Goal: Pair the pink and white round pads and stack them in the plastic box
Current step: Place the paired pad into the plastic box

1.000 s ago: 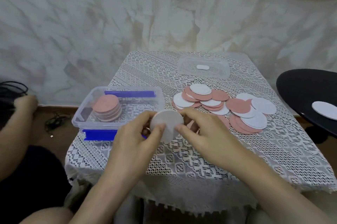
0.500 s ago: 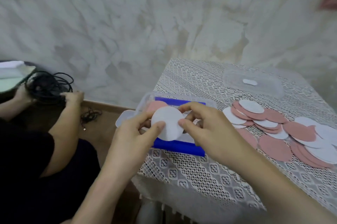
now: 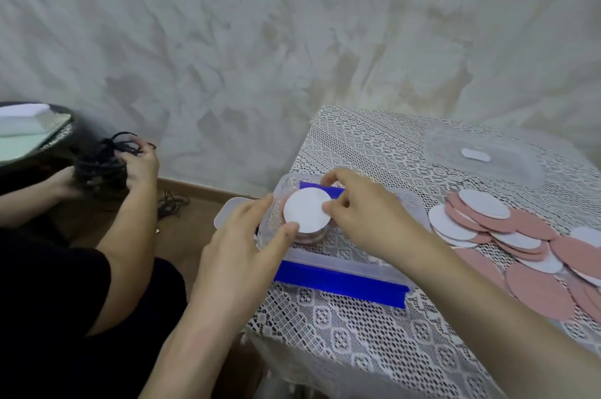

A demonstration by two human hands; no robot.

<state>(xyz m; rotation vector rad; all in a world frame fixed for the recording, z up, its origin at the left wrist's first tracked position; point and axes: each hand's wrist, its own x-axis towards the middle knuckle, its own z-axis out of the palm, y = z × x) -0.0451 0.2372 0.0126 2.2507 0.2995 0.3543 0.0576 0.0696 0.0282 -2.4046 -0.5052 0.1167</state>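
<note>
1. Grey marbled wall (image 3: 260, 41) fills the background, and a table under a lace tablecloth (image 3: 374, 333) stands in front of it.
2. On the cloth's left part sits the clear plastic box (image 3: 325, 259), lid off, with a blue clip (image 3: 341, 281) along its near side and another showing at its far side.
3. Inside the box, toward its left end, lies a low stack (image 3: 309, 237) of pads with pink edges. The rest of the box floor shows only the lace through it.
4. A white pad (image 3: 304, 213) lies flat on top of that stack, inside the box.
5. The right hand (image 3: 367, 213) grips this pad at its right edge, thumb on top and forefinger curled over the far side. Its other fingers are hidden behind the hand.
6. The left hand (image 3: 240, 255) is spread loosely over the box's left end. Its thumb tip touches the pad's near-left edge, and the straight forefinger reaches along the box rim, just beside the pad.
7. Right of the box, loose pads (image 3: 520, 245), pink and white, overlap in a heap on the cloth.
8. Beyond the box to the right lies the clear lid (image 3: 481, 154).
9. Left of the box, off the table, another person's hands hold tangled black cords (image 3: 104, 164).
</note>
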